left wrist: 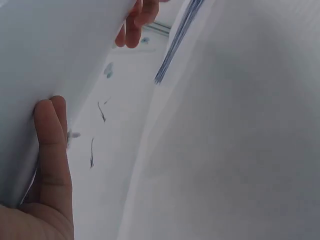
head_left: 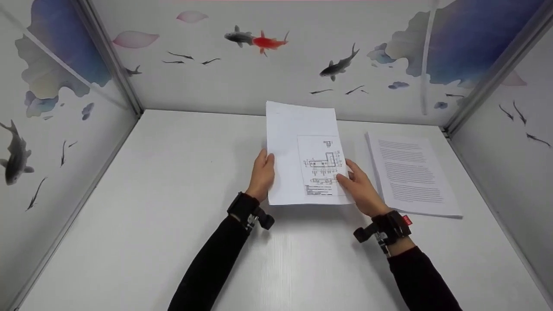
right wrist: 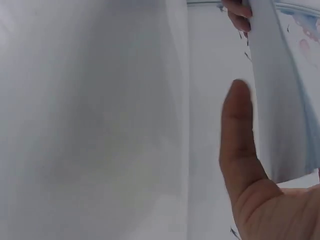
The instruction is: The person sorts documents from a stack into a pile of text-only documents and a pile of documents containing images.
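Note:
Upright over the table, a few printed sheets of paper with a line drawing at lower right are held between both hands. My left hand grips their left edge; in the left wrist view its fingers lie along the paper. My right hand pinches the lower right edge, thumb in front over the drawing and other fingers partly hidden behind. The right wrist view shows the sheets edge-on beyond a raised, blurred digit of that hand.
A stack of text-printed paper lies on the white table to the right of the held sheets. Panels painted with fish and petals enclose the table at the back and both sides. A camera band sits on each wrist.

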Available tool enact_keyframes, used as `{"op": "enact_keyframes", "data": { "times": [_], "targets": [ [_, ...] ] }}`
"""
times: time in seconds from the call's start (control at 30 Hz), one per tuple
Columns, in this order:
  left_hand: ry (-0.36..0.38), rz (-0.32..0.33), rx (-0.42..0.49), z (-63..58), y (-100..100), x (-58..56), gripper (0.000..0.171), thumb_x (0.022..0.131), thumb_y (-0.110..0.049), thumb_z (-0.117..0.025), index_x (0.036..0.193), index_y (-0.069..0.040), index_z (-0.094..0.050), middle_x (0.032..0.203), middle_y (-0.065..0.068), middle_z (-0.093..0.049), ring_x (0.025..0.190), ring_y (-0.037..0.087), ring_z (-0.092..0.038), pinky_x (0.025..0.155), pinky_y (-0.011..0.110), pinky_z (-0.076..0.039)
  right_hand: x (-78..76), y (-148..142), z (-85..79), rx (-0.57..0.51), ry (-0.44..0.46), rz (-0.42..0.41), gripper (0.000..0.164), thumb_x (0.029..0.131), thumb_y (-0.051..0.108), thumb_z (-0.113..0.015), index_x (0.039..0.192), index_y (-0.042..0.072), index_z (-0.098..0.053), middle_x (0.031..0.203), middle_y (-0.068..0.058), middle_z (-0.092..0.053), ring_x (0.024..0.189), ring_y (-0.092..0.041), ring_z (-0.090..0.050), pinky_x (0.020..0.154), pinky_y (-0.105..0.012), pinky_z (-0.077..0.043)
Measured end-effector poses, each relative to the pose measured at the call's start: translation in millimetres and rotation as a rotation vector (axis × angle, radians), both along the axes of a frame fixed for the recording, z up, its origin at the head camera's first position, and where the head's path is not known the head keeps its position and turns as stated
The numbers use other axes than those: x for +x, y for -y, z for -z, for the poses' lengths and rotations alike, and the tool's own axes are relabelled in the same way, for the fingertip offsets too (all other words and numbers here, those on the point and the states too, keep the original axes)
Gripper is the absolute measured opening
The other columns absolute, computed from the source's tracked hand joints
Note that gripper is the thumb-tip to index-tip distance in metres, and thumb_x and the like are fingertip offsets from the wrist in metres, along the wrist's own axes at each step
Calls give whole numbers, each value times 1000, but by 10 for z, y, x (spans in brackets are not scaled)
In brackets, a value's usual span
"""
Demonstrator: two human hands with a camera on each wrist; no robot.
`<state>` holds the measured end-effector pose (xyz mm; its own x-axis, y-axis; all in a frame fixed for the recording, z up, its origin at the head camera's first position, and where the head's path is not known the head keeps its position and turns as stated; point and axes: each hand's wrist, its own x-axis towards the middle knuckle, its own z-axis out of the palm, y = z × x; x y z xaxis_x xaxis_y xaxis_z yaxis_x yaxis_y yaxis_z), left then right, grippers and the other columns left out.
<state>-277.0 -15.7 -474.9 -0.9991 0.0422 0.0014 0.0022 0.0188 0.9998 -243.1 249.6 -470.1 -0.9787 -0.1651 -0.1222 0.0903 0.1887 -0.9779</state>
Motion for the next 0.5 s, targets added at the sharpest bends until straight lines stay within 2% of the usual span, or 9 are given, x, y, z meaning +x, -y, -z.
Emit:
{"op": "enact_keyframes", "data": {
  "times": [0.1,0.23,0.33,0.5],
  "targets": [
    [-24,2,-24,4,32,-11,44,108,-26,-31,149,-10,-32,156,5,-35,145,15,-29,119,35,-24,38,74,28,-112,5,-19,66,104,10,-46,158,18,-10,125,-16,-58,95,-18,-69,75,-28,-56],
    [-33,13,-66,7,98,15,48,107,-26,-35,152,-11,-26,158,5,-31,147,16,-26,120,36,-21,58,193,58,-155,1,-17,69,103,4,-44,158,22,-7,128,-16,-57,97,-18,-68,77,-28,-56],
    [-2,20,-113,-7,188,69,52,105,-22,-45,152,-11,-26,157,7,-32,147,18,-28,120,37,-22,59,295,75,-173,-6,8,69,103,2,-43,158,21,-6,134,-17,-53,101,-19,-66,78,-28,-55],
    [47,75,-291,-52,399,202,63,99,-16,-56,153,-10,-25,155,12,-37,143,25,-35,117,42,-29,51,499,112,-185,-27,59,67,102,1,-43,157,18,-9,136,-18,-52,106,-20,-64,82,-27,-54]
  ]
}}
